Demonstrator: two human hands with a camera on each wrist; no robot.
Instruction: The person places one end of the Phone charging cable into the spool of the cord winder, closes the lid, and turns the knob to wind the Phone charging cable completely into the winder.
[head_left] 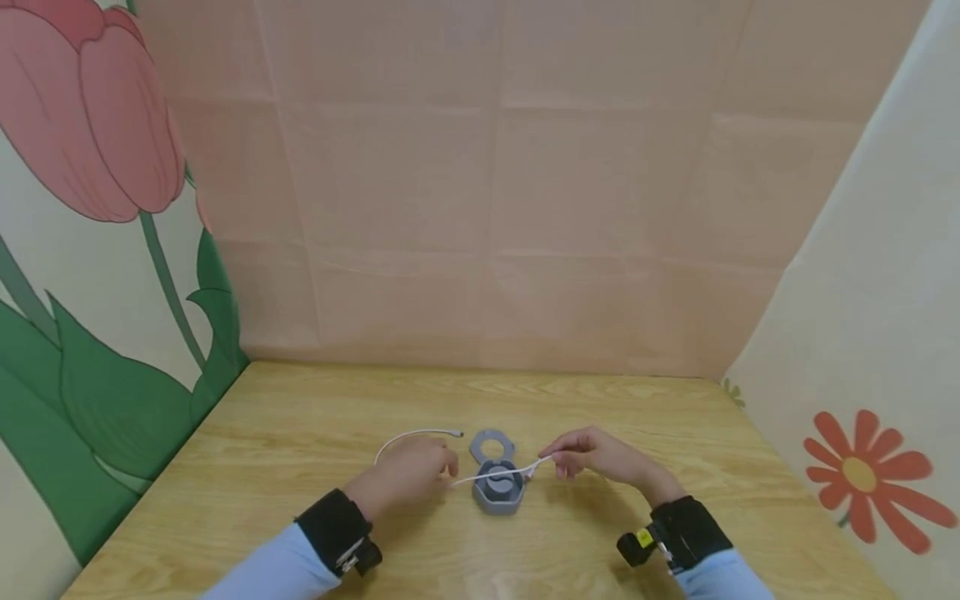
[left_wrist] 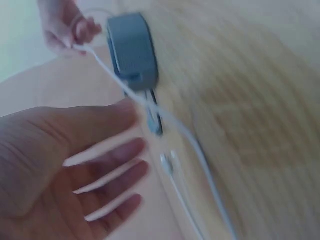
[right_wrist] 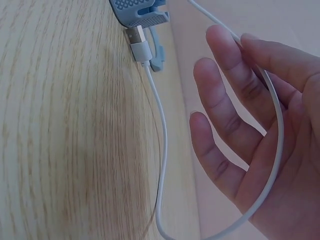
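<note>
- On the wooden table (head_left: 300,433), seen from the head camera, we have a small grey case (head_left: 497,485) lying open, its lid (head_left: 491,444) flat on the far side of the base. That case is our landmark.
- A white charging cable (head_left: 491,477) runs across the top of the case from one hand to the other. To the left of the case it arcs away behind our left hand, ending in a plug (head_left: 457,433) just left of the lid.
- Our left hand (head_left: 408,473) rests just left of the case, knuckles up, fingers curled toward the cable. From this view we cannot tell whether they actually grip it.
- Our right hand (head_left: 592,454) sits just right of the case and pinches the cable between thumb and fingertips, lifting it slightly off the table.
- Left wrist view, blurred: our left hand (left_wrist: 65,170) shows an open palm with fingers (left_wrist: 107,177) spread and fairly straight; the cable (left_wrist: 165,117) passes beside the thumb rather than inside a grip. The case (left_wrist: 132,50) lies beyond the fingers, with the right hand (left_wrist: 67,27) holding the cable past it.
- Right wrist view: our right hand (right_wrist: 255,130) has the cable (right_wrist: 272,115) looped across its palm and over the forefinger (right_wrist: 227,65), the other fingers loosely extended. A USB plug (right_wrist: 139,46) of the cable lies on the table, touching the edge of the case (right_wrist: 137,11).
</note>
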